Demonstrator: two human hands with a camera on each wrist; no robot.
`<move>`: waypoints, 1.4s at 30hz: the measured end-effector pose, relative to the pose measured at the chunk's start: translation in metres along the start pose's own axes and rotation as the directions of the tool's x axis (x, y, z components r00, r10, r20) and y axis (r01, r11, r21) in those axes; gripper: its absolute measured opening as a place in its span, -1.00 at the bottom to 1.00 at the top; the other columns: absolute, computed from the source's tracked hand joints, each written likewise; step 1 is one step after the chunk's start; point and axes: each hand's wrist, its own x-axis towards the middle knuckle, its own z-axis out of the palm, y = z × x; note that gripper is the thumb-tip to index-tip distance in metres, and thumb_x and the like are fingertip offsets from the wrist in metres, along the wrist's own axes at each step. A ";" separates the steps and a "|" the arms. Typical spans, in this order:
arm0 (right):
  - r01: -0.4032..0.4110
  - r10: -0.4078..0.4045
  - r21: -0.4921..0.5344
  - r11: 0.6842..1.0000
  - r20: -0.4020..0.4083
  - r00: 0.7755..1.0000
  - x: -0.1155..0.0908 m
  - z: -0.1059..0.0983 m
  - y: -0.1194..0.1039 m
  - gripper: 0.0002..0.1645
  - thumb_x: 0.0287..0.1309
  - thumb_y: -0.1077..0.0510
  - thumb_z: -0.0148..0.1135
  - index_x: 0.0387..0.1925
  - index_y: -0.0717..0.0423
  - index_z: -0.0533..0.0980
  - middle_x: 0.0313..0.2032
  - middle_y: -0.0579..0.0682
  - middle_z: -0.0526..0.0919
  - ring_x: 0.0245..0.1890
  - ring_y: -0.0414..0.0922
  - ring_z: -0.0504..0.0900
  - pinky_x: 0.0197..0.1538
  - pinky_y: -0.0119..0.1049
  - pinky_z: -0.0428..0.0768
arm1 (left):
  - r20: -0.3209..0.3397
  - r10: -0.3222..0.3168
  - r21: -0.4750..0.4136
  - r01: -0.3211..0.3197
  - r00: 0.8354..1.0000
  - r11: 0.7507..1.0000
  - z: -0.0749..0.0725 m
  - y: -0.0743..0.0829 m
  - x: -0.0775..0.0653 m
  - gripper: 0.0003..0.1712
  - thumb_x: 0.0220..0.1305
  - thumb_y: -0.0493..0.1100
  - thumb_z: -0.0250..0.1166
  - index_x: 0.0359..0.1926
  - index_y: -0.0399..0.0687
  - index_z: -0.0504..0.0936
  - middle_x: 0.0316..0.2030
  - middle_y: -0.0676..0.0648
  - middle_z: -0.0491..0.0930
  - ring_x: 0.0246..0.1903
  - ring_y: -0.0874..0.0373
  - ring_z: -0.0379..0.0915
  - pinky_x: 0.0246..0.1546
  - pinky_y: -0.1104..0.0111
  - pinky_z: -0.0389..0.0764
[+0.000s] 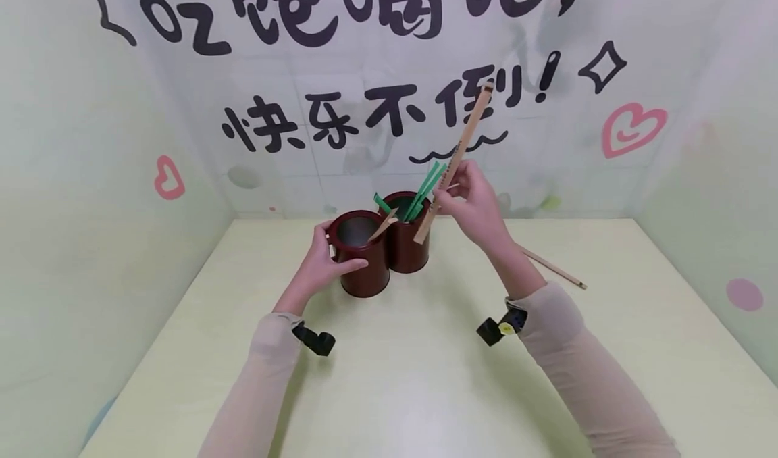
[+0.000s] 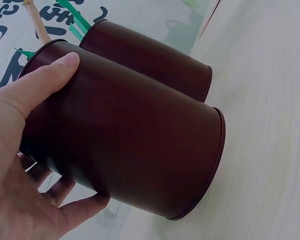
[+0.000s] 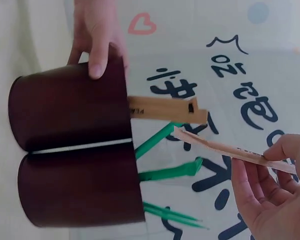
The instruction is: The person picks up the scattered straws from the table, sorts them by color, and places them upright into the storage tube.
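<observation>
My left hand [image 1: 319, 265] grips the nearer dark red cylindrical holder [image 1: 367, 279], thumb on its near wall and fingers on the other side. Inside it stands a brown paper-wrapped stick [image 3: 165, 109], its end sticking out above the rim. Right beside stands a second dark red holder [image 1: 410, 252], with several narrow green sticks [image 1: 428, 188] poking out. With thumb and fingers my right hand [image 1: 477, 198] pinches another long brown paper-wrapped stick [image 1: 467, 134], tilted, its lower end in front of the second holder in the head view. Dark print marks its wrapper.
Another thin brown stick [image 1: 556, 269] lies on the pale table [image 1: 419, 384], behind the right forearm. A white backdrop [image 1: 267, 181] with large dark lettering rises at the table's far edge. Pale side walls [image 1: 91, 242] stand left and right.
</observation>
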 end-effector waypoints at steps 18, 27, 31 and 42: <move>0.094 -0.087 0.117 0.989 -0.061 0.994 0.017 0.043 -0.024 -0.63 0.29 0.31 0.20 0.05 0.25 0.29 -0.12 0.16 0.59 -0.20 -0.10 0.61 -0.16 -0.27 0.76 | 0.000 -0.025 0.008 0.025 1.000 1.000 -0.001 -0.002 -0.003 0.15 0.14 -0.09 0.50 0.48 -0.14 -0.13 0.44 -0.24 0.11 0.44 -0.15 0.08 0.36 -0.11 0.38; 0.136 -0.135 -0.050 0.989 0.026 0.991 0.021 0.060 -0.009 -0.69 0.27 0.34 0.22 -0.01 0.31 0.37 -0.14 0.24 0.64 -0.17 0.07 0.70 -0.03 -0.17 0.74 | 0.007 -0.008 -0.009 0.008 1.000 1.000 0.003 0.000 -0.001 0.14 0.14 -0.07 0.51 0.47 -0.15 -0.12 0.43 -0.25 0.11 0.43 -0.14 0.09 0.39 -0.10 0.35; 0.142 -0.130 -0.137 0.980 0.094 0.987 0.021 0.063 -0.005 -0.69 0.27 0.32 0.22 0.01 0.28 0.40 -0.14 0.21 0.67 -0.16 0.06 0.71 0.00 -0.16 0.73 | 0.002 0.003 -0.014 -0.003 1.000 1.000 0.004 0.000 -0.001 0.13 0.14 -0.08 0.51 0.46 -0.16 -0.11 0.42 -0.25 0.13 0.42 -0.13 0.09 0.40 -0.10 0.33; 0.100 -0.089 -0.165 0.981 0.072 0.993 0.019 0.038 -0.002 -0.64 0.28 0.30 0.23 0.07 0.24 0.38 -0.12 0.20 0.68 -0.12 0.06 0.70 -0.02 -0.19 0.70 | 0.010 0.011 0.011 -0.011 1.000 1.000 0.005 0.002 0.000 0.14 0.16 -0.08 0.49 0.47 -0.20 -0.15 0.43 -0.30 0.10 0.42 -0.19 0.07 0.36 -0.15 0.36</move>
